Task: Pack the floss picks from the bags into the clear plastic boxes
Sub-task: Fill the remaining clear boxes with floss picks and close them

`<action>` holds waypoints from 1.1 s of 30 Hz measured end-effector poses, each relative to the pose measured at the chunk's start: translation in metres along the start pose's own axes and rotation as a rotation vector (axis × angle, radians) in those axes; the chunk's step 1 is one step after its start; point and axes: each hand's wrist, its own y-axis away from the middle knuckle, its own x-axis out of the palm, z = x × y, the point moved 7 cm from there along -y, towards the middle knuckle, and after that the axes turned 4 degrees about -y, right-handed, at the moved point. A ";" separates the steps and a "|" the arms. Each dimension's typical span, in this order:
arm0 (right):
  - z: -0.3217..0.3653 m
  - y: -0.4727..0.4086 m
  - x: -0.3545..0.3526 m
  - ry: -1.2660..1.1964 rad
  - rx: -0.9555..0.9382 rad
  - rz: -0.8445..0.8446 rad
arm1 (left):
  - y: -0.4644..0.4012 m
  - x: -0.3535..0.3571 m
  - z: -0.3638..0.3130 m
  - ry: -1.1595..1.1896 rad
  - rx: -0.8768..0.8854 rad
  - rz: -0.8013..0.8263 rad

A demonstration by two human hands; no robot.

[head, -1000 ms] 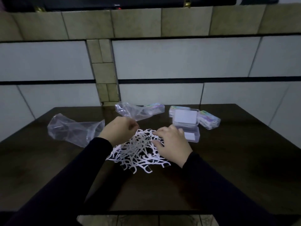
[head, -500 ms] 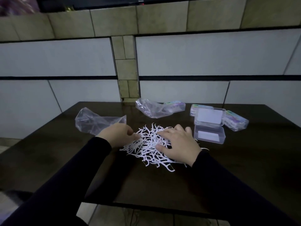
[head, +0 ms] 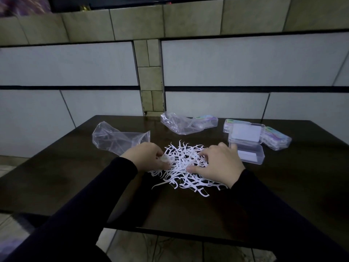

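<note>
Head view, dim and wide-angled. Hidden under both palms: part of the floss picks [head: 181, 161], a loose white heap on the dark table [head: 283, 186], roughly at its middle. No single heading to the heap; picks crisscross every way, with a few pointed handle tips poking toward the far wall and one long pick at the near left edge lying almost crosswise. Left hand [head: 147, 157], at the heap's left edge, fingers curled, thumb and fingertips pinched together on picks; exactly how many hard to make out. Right hand [head: 221, 165], spread palm-down over the heap's right side, fingers bent loosely, thumb out toward the left; whether anything is caught beneath cannot be told. Dark sleeves run off the bottom edge.

Just right of the right hand, an open clear box [head: 249, 155], long axis left to right, lid [head: 245, 135] raised at the far side; a white rectangle shows in both lid and base, contents otherwise unclear. Behind it, closed boxes with coloured labels, one at the left [head: 229, 124] and one at the right [head: 277, 139], partly blocked by the lid. Crumpled clear bag [head: 115, 140] just beyond the left hand, mouth toward the right. Second bag [head: 177, 123] farther back, another labelled box [head: 206, 121] touching or tucked into it; which, not clear.
</note>
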 end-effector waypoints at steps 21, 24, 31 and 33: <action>0.005 -0.001 0.008 -0.102 0.119 -0.027 | 0.001 -0.012 -0.015 -0.042 -0.040 -0.195; -0.001 -0.001 0.007 -0.103 0.159 -0.028 | 0.002 -0.013 -0.018 -0.032 -0.051 -0.205; -0.004 0.002 0.003 -0.009 0.231 -0.049 | 0.002 -0.011 -0.023 -0.082 -0.083 -0.226; -0.003 0.001 0.004 -0.047 0.244 -0.066 | 0.002 -0.013 -0.026 -0.087 -0.079 -0.248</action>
